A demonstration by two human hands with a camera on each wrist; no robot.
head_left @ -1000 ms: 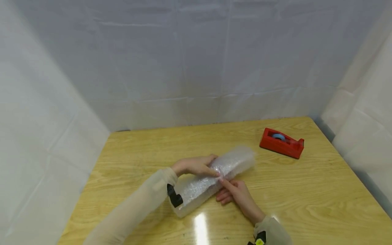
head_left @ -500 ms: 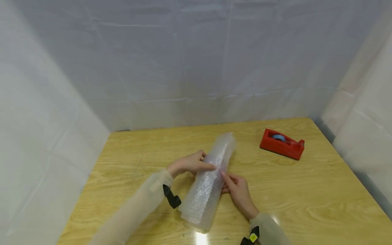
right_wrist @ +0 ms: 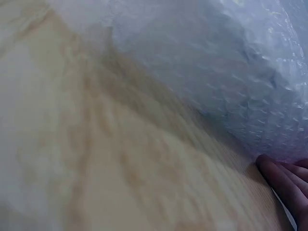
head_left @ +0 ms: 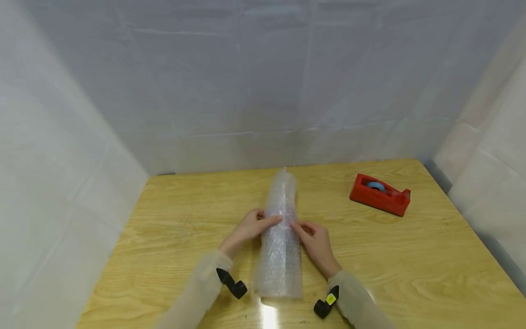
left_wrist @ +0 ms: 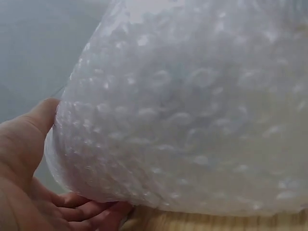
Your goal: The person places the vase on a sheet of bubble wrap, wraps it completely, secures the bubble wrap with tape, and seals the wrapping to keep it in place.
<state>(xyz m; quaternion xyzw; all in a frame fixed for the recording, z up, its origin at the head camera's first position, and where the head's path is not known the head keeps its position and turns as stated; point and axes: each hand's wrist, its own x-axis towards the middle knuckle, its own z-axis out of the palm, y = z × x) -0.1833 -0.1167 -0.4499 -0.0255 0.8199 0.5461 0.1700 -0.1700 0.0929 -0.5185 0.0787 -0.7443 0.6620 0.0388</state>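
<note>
A long roll of clear bubble wrap (head_left: 281, 265) lies on the wooden table, its length running away from me. From its left side, my left hand (head_left: 249, 227) grips the middle, thumb on top. Its fingers (left_wrist: 98, 211) curl under the wrap in the left wrist view. My right hand (head_left: 317, 244) holds the opposite side, thumb on the wrap's edge. In the right wrist view, the fingertips (right_wrist: 276, 175) sit low against the bubble wrap (right_wrist: 216, 72), beside the tabletop. What lies inside the roll, if anything, cannot be made out.
A red tape dispenser (head_left: 380, 196) with a blue-cored tape roll stands at the back right of the table (head_left: 185, 205). White sheeting (head_left: 263, 91) encloses the table at the back and both sides. Light glares off the front edge.
The bubble wrap roll has turned counterclockwise, from slanting toward the right to pointing nearly straight away from me. Both hands keep hold of it, and the left has shifted slightly left.
</note>
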